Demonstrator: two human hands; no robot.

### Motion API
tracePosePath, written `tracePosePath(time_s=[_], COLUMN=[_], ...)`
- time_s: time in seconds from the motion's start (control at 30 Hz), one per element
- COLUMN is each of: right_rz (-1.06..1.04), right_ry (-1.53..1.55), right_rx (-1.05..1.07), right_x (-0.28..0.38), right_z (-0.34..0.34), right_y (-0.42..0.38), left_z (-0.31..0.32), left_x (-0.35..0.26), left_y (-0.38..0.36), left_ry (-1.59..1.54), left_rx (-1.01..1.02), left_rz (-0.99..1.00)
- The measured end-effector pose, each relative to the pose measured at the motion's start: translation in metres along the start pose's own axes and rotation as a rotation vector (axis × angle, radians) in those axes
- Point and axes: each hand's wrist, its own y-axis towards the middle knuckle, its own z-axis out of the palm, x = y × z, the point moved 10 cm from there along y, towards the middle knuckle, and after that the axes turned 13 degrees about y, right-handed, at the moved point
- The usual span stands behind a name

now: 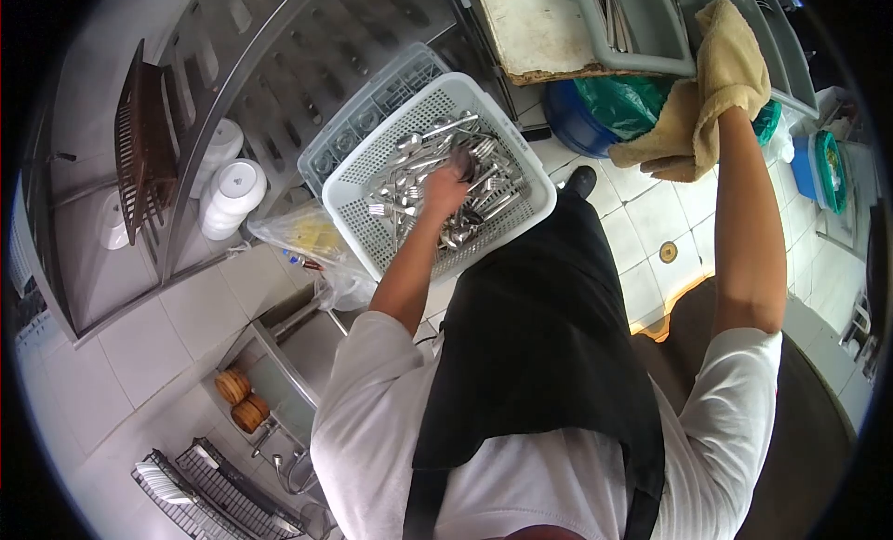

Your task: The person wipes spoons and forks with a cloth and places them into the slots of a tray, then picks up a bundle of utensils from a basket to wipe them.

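My left hand reaches down into a white perforated plastic basket. Its fingers are in a heap of metal cutlery, forks and spoons lying in all directions. They look closed on some pieces there, though blur and the pile partly hide the fingertips. Far to the right, a tan towel is draped over my right hand, which grips it from beneath; the fingers are covered. The towel hangs beside a grey cutlery tray that has several utensils standing in its compartments.
A grey crate of glasses sits under the basket's far side. White bowls are stacked on the metal rack at left. Below the tray stands a blue bin with a green liner. A sink lies at lower left.
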Motion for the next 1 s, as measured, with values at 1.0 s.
tracePosePath(time_s=[1.0], right_rz=[-0.086], right_ry=[-0.175], right_rx=[0.034], right_x=[0.007], right_z=[0.004], right_y=[0.003], left_z=[0.071], left_x=[0.042], left_y=[0.085], left_ry=[-0.370], left_rx=[0.007], left_rz=[-0.573])
